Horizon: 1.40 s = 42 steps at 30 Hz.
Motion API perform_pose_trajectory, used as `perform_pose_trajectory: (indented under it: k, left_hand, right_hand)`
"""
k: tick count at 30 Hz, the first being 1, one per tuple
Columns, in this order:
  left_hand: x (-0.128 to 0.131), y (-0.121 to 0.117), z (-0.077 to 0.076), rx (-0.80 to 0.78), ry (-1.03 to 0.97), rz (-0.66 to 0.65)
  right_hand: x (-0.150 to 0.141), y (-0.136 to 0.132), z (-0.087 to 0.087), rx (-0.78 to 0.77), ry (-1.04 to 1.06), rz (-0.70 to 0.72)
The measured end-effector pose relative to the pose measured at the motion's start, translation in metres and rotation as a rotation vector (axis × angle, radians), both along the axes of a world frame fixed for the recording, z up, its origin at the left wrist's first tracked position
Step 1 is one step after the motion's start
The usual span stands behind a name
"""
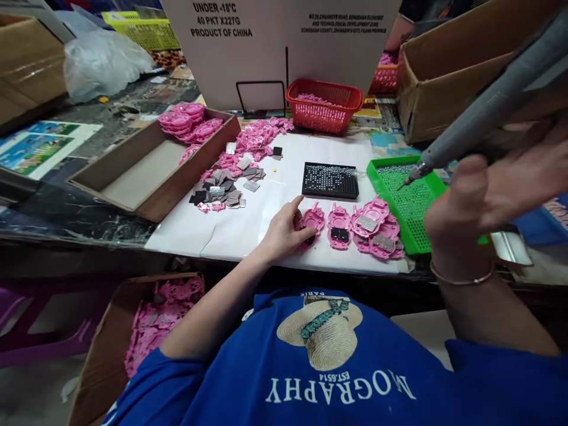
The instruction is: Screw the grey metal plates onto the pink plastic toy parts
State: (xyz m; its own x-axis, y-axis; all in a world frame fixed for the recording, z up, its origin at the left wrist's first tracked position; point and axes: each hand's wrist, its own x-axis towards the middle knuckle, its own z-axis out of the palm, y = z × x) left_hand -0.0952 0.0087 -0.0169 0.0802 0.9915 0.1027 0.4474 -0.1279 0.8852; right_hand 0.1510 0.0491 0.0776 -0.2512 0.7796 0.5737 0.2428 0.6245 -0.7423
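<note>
On the white sheet, my left hand [286, 232] grips a pink plastic housing [314, 218] at its left side, thumb over the black plate on it. A second pink housing [339, 226] with a black plate lies just to its right, and beside that is a small heap of pink housings [376, 228] with grey plates. My right hand [492, 195] is raised at the right, holding a grey electric screwdriver [479, 100]; its bit points down to the left over the green tray [419, 228]. Behind the housings sits a black screw tray [331, 180] with rows of screws.
Left of centre lie loose grey plates [222, 188] and a pile of pink parts [261, 136]. A shallow cardboard box [146, 171] holds stacked pink housings. A red basket [326, 112] stands before a large white carton [275, 53]. Another box [106, 355] with pink parts is below the table.
</note>
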Motion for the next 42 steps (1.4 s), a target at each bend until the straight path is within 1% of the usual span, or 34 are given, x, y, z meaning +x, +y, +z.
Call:
perform_pose_trajectory:
  k: [3,5,7,8,10,13,15,18,20,23,25,26,28,30,31,32,33,35,36,37,40,42]
  left_hand:
    - [-0.006,-0.014,-0.002,-0.028,-0.3,0.017]
    - [-0.008,-0.027,0.001,-0.05,-0.481,0.004]
    - [-0.008,-0.039,0.007,-0.022,-0.62,-0.026]
    - [-0.007,-0.045,0.009,0.008,-0.656,-0.039]
    - [-0.008,-0.053,0.012,0.093,-0.629,-0.051]
    - [-0.01,-0.058,0.013,0.234,-0.453,-0.061]
    - [-0.012,-0.059,0.012,0.3,-0.382,-0.076]
    - [-0.011,-0.057,0.011,0.336,-0.367,-0.095]
    - [-0.01,-0.057,0.01,0.336,-0.349,-0.096]
    - [-0.008,-0.056,0.009,0.323,-0.306,-0.085]
    - [-0.006,-0.056,0.01,0.329,-0.301,-0.101]
    - [-0.006,-0.056,0.011,0.327,-0.31,-0.12]
    - [-0.005,-0.056,0.014,0.277,-0.341,-0.163]
    - [-0.002,-0.053,0.019,0.146,-0.388,-0.185]
    - [0.0,-0.05,0.021,0.062,-0.421,-0.176]
    - [0.003,-0.047,0.024,-0.015,-0.459,-0.156]
    - [0.006,-0.042,0.026,-0.078,-0.503,-0.132]
    - [0.015,-0.03,0.029,-0.139,-0.581,-0.084]
    - [0.02,-0.024,0.03,-0.155,-0.612,-0.08]
    - [0.026,-0.017,0.031,-0.175,-0.64,-0.093]
    - [0.045,0.0,0.032,-0.268,-0.721,-0.148]
    - [0.057,0.008,0.032,-0.311,-0.738,-0.155]
  right_hand:
    - [-0.013,-0.023,-0.016,0.039,-0.139,0.012]
    - [-0.026,-0.032,-0.027,0.074,-0.233,0.014]
    - [-0.037,-0.038,-0.037,0.121,-0.317,0.033]
    - [-0.042,-0.041,-0.041,0.141,-0.341,0.058]
    - [-0.051,-0.047,-0.045,0.168,-0.341,0.134]
    - [-0.061,-0.054,-0.045,0.214,-0.287,0.226]
    - [-0.065,-0.058,-0.043,0.252,-0.275,0.238]
    - [-0.067,-0.061,-0.042,0.281,-0.266,0.242]
    - [-0.067,-0.063,-0.043,0.293,-0.266,0.236]
    - [-0.068,-0.067,-0.047,0.327,-0.264,0.187]
    - [-0.066,-0.069,-0.048,0.335,-0.251,0.168]
    - [-0.064,-0.07,-0.048,0.31,-0.253,0.182]
    - [-0.054,-0.072,-0.044,0.196,-0.29,0.254]
    - [-0.037,-0.075,-0.039,0.074,-0.339,0.309]
    - [-0.026,-0.078,-0.037,0.042,-0.358,0.289]
    - [-0.016,-0.081,-0.037,0.039,-0.373,0.225]
    - [-0.006,-0.084,-0.039,0.058,-0.39,0.126]
    - [0.012,-0.091,-0.048,0.096,-0.441,-0.102]
    - [0.018,-0.094,-0.055,0.096,-0.475,-0.196]
    - [0.022,-0.096,-0.064,0.08,-0.512,-0.261]
    - [0.021,-0.101,-0.09,0.003,-0.646,-0.347]
    - [0.015,-0.1,-0.103,-0.009,-0.716,-0.402]
